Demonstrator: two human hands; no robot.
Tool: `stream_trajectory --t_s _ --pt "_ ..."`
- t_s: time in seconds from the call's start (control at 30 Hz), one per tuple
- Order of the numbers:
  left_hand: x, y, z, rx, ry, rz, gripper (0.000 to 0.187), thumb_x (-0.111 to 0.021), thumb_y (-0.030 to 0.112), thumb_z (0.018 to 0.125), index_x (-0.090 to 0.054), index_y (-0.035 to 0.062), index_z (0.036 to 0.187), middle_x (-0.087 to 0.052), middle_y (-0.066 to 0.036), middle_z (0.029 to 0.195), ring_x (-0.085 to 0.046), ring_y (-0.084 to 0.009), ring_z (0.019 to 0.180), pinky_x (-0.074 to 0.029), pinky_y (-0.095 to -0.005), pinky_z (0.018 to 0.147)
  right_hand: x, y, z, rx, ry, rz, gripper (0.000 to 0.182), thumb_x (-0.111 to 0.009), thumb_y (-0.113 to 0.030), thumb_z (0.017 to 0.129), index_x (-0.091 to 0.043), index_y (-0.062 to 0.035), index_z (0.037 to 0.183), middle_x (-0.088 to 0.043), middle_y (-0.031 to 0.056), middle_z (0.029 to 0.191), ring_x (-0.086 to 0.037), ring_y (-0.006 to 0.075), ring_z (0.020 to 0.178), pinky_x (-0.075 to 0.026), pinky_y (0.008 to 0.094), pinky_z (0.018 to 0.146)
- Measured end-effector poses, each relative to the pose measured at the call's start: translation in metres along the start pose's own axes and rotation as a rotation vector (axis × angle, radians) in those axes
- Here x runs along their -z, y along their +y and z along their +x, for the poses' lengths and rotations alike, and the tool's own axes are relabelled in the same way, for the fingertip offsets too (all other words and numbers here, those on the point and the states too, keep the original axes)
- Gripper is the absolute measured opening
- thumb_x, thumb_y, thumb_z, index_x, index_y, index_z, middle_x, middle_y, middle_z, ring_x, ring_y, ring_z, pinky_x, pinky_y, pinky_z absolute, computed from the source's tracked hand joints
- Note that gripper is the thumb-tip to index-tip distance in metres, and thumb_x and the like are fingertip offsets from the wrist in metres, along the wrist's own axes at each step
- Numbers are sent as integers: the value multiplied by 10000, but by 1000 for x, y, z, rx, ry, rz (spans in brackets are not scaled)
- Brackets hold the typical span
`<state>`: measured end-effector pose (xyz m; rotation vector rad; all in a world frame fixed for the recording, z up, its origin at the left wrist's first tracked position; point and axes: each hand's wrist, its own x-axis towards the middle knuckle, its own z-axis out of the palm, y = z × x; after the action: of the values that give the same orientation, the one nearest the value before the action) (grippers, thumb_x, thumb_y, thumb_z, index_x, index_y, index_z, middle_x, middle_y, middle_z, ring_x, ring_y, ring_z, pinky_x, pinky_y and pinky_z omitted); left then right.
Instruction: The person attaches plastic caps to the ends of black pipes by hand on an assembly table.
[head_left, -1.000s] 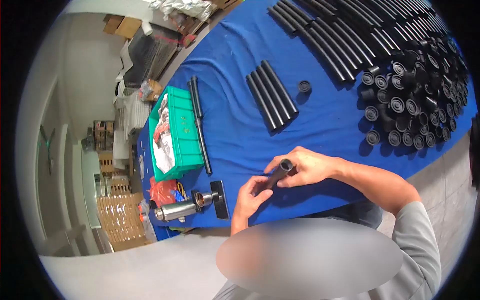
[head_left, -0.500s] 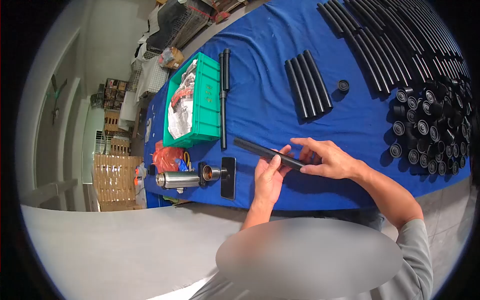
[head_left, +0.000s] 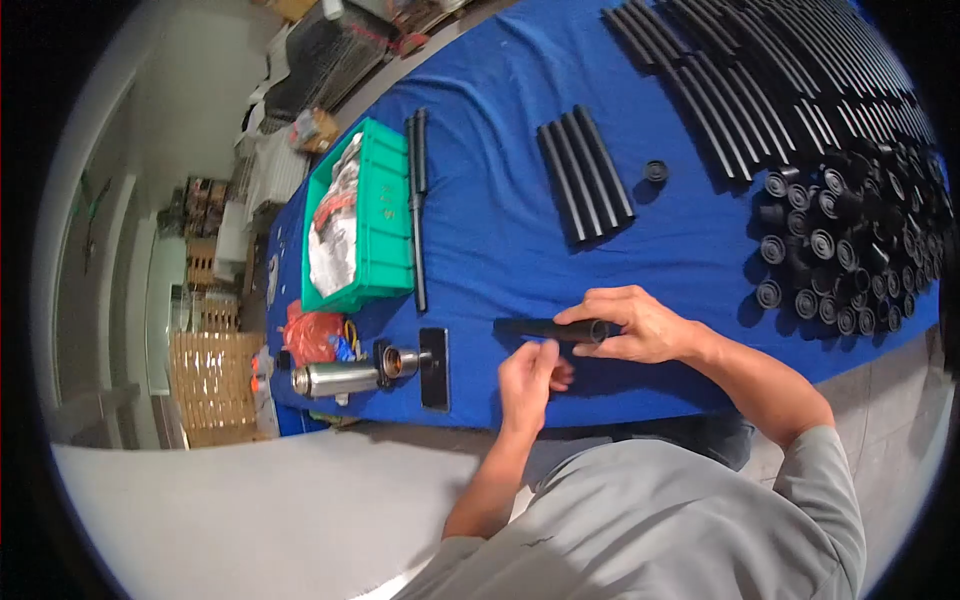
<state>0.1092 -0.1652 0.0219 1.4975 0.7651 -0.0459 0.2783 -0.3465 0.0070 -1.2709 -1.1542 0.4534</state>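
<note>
A short black tube [head_left: 540, 328] lies across in front of me, its hollow end facing right. My right hand [head_left: 648, 326] pinches that end between thumb and fingers. Just below the tube, my left hand [head_left: 526, 385] has its fingers curled in and its thumb raised close to the tube's underside. The left fingertips are partly blurred, and I cannot tell whether anything is in them. Farther back on the blue cloth [head_left: 490, 210] lie several black tubes [head_left: 585, 175] side by side, with one round black cap [head_left: 655, 171] to their right.
At left stand a green crate [head_left: 385, 225] with wrapped contents, a steel flask [head_left: 340, 379], a cup [head_left: 400, 362], a phone [head_left: 434, 370] and a red bag [head_left: 312, 335]. Long joined tubes [head_left: 417, 210] lie beside the crate. Caps [head_left: 850, 245] and rows of tubes [head_left: 720, 110] fill the right.
My left hand has come off the tube and dropped below it, fingers curling. The tube has turned more level, and my right hand now grips its open end. The view has shifted slightly.
</note>
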Motion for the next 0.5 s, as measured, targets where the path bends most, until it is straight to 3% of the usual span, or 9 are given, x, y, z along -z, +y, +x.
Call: stream_trajectory --t_s 0.07,0.1,0.2,0.23,0.33,0.47,0.5 --pt "8 -3 -1 -637 243 639 319 -870 214 856 -660 13 987 -703 -110 984 -707 -207 888 -564 -317 704 7 -8 1 -33 17 -16 433 -766 -223 907 -671 -51 1293 -712 122 1022 -693 247 845 -556 360 696" --pt "5 7 0 -821 315 745 390 -895 130 794 -639 -1 1057 -701 -158 1047 -711 -270 939 -573 -367 796 8 -8 2 -46 25 -7 425 -763 -233 911 -673 -48 1284 -713 123 1021 -692 243 845 -555 359 693" --pt "-9 33 21 -1122 440 986 446 -866 102 813 -606 23 1168 -697 -156 1158 -713 -268 990 -560 -362 904 6 -9 1 -49 46 31 407 -747 -263 937 -671 -40 1269 -716 120 993 -689 228 806 -551 356 683" --pt "-5 30 26 -1038 359 1005 524 -860 85 808 -564 18 1235 -710 -145 1150 -711 -281 1038 -539 -373 968 7 -9 2 -43 53 42 403 -740 -274 948 -670 -38 1267 -718 119 979 -688 223 786 -549 355 679" --pt "2 23 35 -752 125 675 499 -856 75 809 -594 31 1231 -713 -156 1128 -716 -290 1019 -561 -384 912 11 -9 1 -59 49 64 411 -727 -290 970 -661 -36 1287 -730 111 980 -689 200 759 -550 349 681" --pt "19 30 23 -448 -128 580 339 -845 37 801 -665 15 1087 -734 -108 1044 -719 -222 929 -560 -369 884 15 -15 1 -79 9 252 445 -736 -243 971 -638 -45 1357 -749 91 1024 -696 157 801 -555 330 718" --pt "22 28 22 -448 -175 524 327 -837 26 799 -681 0 1086 -725 -102 1063 -707 -200 963 -559 -357 892 15 -17 2 -85 -20 305 447 -739 -219 967 -637 -48 1367 -752 84 1025 -696 148 813 -555 324 729"
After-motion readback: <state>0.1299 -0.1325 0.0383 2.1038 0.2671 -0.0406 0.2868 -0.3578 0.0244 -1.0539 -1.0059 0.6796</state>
